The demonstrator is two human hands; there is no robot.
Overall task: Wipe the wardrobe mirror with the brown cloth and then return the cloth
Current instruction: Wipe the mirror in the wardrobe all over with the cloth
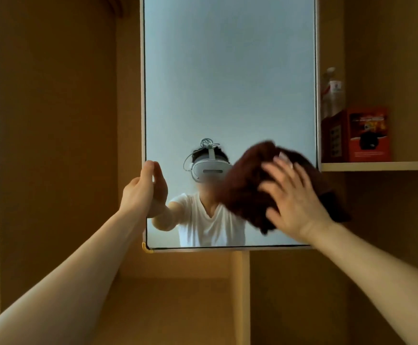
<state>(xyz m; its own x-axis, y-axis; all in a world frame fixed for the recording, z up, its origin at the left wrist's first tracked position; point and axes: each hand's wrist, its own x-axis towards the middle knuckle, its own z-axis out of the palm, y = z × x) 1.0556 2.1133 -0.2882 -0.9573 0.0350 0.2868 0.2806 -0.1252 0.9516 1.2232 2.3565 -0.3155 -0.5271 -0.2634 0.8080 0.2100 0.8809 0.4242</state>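
Note: brown cloth [247, 185] at 4 o'clock on wardrobe mirror [228, 70]; I judge it soft, light, prone to bunching; right hand [295, 200] presses it, fingers spread, palm mid-cloth; left hand [143, 188] grips the mirror's edge at 8 o'clock

I am indoors in what looks like a home, facing a built-in wardrobe of warm brown wooden panels [53, 145]. A tall rectangular mirror in a pale frame [228, 70] is mounted on it. To my right, a pale wooden shelf [377, 166] carries a red-orange cardboard box [362, 135] and a clear plastic bottle [332, 95], everyday household storage
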